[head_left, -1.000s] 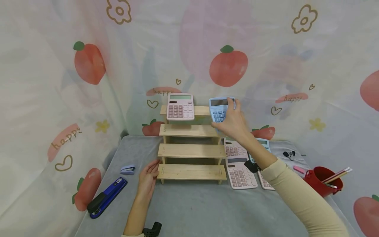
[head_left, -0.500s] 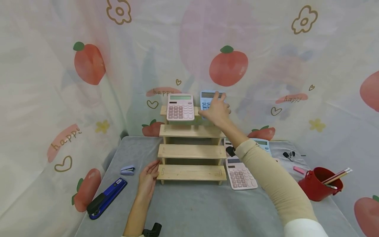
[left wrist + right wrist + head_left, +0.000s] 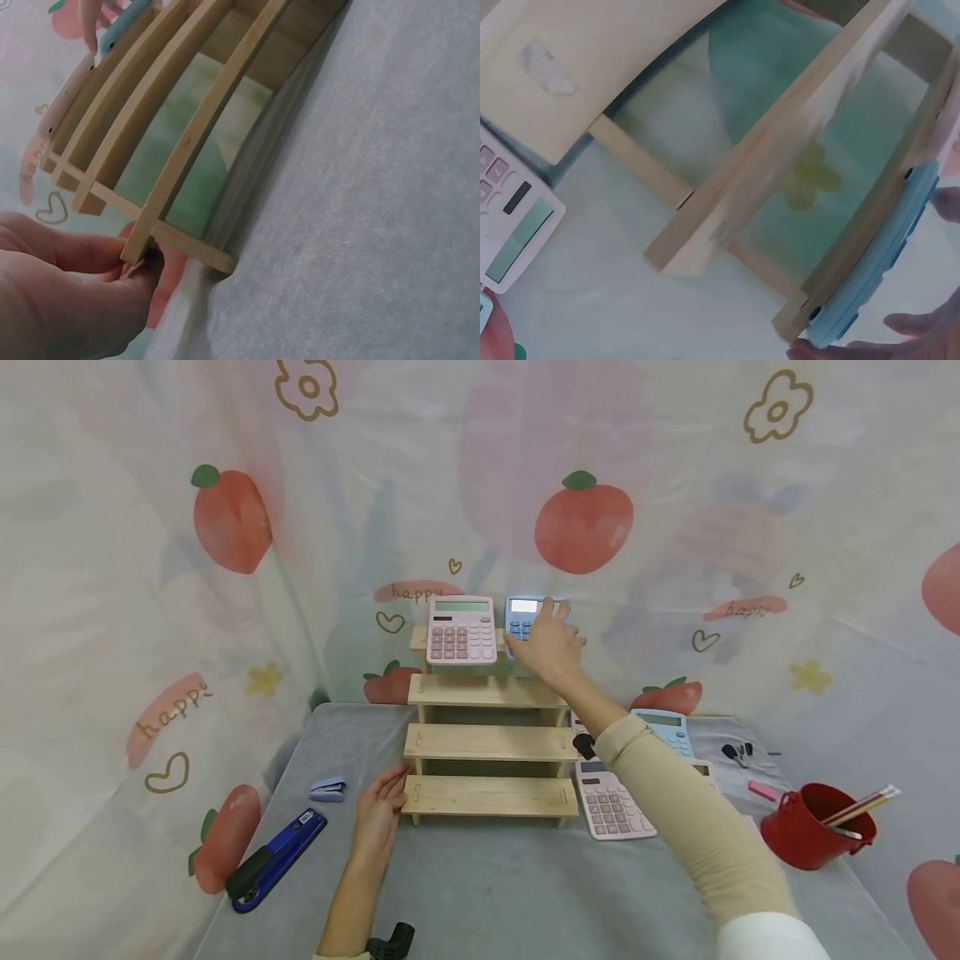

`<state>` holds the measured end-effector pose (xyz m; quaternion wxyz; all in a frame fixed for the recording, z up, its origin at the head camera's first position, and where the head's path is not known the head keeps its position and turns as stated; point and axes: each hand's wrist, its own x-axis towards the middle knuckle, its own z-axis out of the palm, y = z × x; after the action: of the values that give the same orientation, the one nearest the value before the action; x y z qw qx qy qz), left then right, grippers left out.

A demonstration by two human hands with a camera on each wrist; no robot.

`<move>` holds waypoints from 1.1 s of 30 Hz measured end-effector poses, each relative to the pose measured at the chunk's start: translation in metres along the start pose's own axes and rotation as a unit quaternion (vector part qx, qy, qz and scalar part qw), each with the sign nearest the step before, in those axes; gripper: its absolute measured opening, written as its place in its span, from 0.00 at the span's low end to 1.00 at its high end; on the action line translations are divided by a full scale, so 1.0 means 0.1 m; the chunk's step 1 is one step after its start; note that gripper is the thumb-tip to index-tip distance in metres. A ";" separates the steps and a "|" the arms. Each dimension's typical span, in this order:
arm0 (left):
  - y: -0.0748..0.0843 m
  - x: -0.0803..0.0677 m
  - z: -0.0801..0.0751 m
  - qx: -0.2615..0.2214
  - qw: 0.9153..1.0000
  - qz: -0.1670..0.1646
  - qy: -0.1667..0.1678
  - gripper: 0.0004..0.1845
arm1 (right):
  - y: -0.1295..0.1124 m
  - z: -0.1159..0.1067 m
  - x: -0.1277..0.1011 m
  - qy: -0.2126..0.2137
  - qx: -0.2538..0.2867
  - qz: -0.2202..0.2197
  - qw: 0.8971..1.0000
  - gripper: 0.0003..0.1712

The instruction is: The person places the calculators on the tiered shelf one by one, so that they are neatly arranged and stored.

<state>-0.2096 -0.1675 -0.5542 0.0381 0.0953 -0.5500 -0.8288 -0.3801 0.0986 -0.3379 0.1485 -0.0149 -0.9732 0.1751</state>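
Observation:
A four-step wooden display rack (image 3: 487,742) stands on the grey cloth. Its top board carries a pink calculator (image 3: 461,643) on the left, leaning back with keys facing forward. To the right of that, my right hand (image 3: 552,642) holds a light blue calculator (image 3: 517,628) by its edges, covering much of the keypad. In the right wrist view the blue calculator (image 3: 881,259) lies along the top board's edge, thumb and fingertips at opposite sides. My left hand (image 3: 378,822) pinches the left end of the lowest board (image 3: 180,165) between thumb and fingers.
More pink calculators (image 3: 611,806) and a blue one (image 3: 667,731) lie right of the rack, partly behind my right arm. A red bucket (image 3: 802,827) with pencils stands far right, near black clips (image 3: 737,752). At left lie a blue stapler (image 3: 277,860) and a small stapler (image 3: 327,790).
My right hand has carried the blue calculator leftward to beside the pink one, then lowered it slightly against the top board. The calculator's screen now shines white. My left hand keeps its place.

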 end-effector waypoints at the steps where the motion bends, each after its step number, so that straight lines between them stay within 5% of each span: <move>1: 0.00 0.00 0.00 0.000 1.000 -0.001 0.002 0.31 | 0.03 -0.02 -0.01 0.003 0.003 -0.003 1.000 0.62; 9: 0.02 -0.01 0.00 -0.007 1.000 0.001 0.009 0.32 | 0.37 -0.24 -0.26 0.042 0.064 -0.041 0.996 0.53; 18: 0.01 0.01 0.01 0.002 1.000 -0.013 0.020 0.32 | 0.90 -0.42 -0.72 0.025 0.081 -0.054 0.995 0.50; 27: 0.01 0.00 0.01 -0.007 1.000 -0.012 0.024 0.32 | 1.55 -0.35 -1.19 0.025 0.068 -0.077 0.994 0.48; 33: 0.01 0.02 0.01 -0.009 1.000 -0.017 0.020 0.33 | 1.99 -0.31 -1.45 0.000 0.059 -0.048 0.997 0.50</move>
<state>-0.2114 -0.1668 -0.5528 0.0358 0.1207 -0.5400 -0.8322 -0.2373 0.2840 -0.4197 0.1578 0.0409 -0.9607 0.2248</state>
